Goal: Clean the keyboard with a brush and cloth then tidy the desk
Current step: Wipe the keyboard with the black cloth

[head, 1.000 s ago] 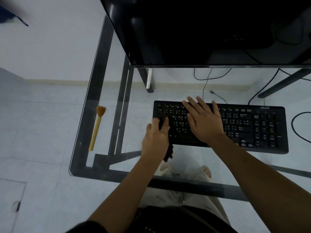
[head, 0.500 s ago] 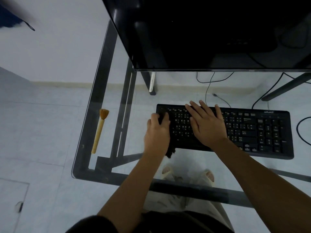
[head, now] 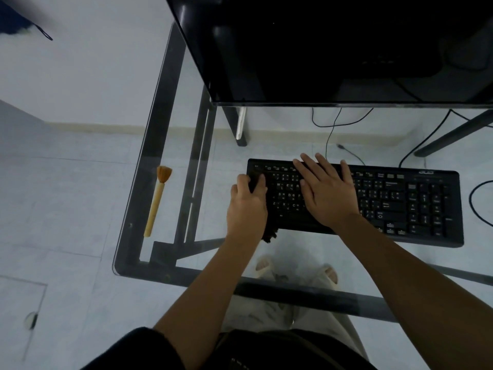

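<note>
A black keyboard (head: 405, 204) lies on the glass desk (head: 186, 265). My left hand (head: 246, 209) presses a dark cloth (head: 269, 235) onto the keyboard's left end; only a corner of the cloth shows below my palm. Flat on the keys just right of it rests my right hand (head: 326, 193), fingers spread, holding the keyboard down. A brush (head: 157, 200) with a pale wooden handle and orange bristles lies on the desk's left side, apart from both hands.
A large black monitor (head: 333, 49) stands at the back of the desk, overhanging the keyboard. Cables (head: 477, 198) run behind and to the right of the keyboard. Through the glass I see the dark desk frame, the tiled floor and my feet.
My left hand with the cloth has slid a little up and left along the keyboard's left end. The right hand stays flat on the keys. The brush has not moved.
</note>
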